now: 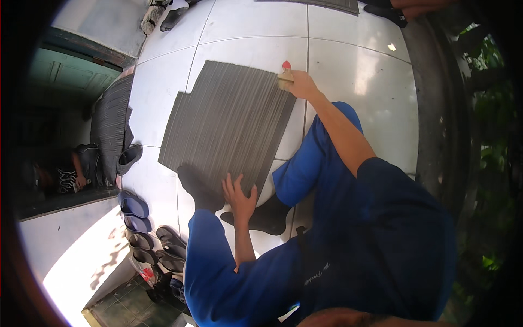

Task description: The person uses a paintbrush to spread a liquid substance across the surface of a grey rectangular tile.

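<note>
A dark grey ribbed mat point(223, 120) lies flat on the tiles in front of me, with a step-shaped notch at its far left corner. My left hand point(239, 199) rests on the mat's near end, fingers spread, between my two dark-socked feet. One foot point(199, 191) presses on the near left part of the mat. At the far right corner, my right hand point(301, 85) is closed around a small pale yellow tool point(284, 82) with a red end. That tool touches or hovers over the mat's edge; its exact kind is unclear.
Several sandals and shoes point(136, 212) line the left side by a low wall. Another dark ribbed mat point(111, 120) lies by the doorway, where a person's arm point(79, 171) shows. A further grey mat point(327, 4) and a person's foot point(387, 15) appear at the far edge.
</note>
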### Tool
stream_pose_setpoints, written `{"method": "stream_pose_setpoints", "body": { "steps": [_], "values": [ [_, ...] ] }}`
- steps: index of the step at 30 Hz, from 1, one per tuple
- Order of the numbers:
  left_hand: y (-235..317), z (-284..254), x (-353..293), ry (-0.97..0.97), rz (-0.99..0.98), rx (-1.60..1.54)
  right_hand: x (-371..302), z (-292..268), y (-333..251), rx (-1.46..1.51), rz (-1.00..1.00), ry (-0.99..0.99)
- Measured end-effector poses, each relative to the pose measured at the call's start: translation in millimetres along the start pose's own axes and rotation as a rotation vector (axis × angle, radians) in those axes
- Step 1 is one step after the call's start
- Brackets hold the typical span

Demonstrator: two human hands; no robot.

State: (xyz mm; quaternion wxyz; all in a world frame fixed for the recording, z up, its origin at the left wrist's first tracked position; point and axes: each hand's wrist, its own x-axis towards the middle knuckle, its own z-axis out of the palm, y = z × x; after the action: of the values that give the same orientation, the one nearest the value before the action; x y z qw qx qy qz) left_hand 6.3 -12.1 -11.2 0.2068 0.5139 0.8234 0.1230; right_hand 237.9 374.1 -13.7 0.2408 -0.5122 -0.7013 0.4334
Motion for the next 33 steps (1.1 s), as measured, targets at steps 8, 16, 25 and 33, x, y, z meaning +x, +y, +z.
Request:
{"method": "stream_pose_setpoints", "body": {
  "steps": [8,16,25,33],
  "values": [
    [-1.8,1.3,-0.1,0.0,-0.001,-0.008,-15.2,19.2,8.5,-0.019,-0.16,-0.196],
    [7.7,4.1,0.9,-0.004,0.009,-0.004,20.1,-2.5,35.4,-0.334,0.009,0.286],
    [5.0,3.1,1.3,0.012,0.02,-0.019,-5.9,14.4,32.3,-0.175,-0.174,-0.269],
    [-1.1,6.0,-1.5,0.005,0.0,-0.013,-5.0,7.2,10.0,0.029,-0.122,-0.074]
  ]
}}
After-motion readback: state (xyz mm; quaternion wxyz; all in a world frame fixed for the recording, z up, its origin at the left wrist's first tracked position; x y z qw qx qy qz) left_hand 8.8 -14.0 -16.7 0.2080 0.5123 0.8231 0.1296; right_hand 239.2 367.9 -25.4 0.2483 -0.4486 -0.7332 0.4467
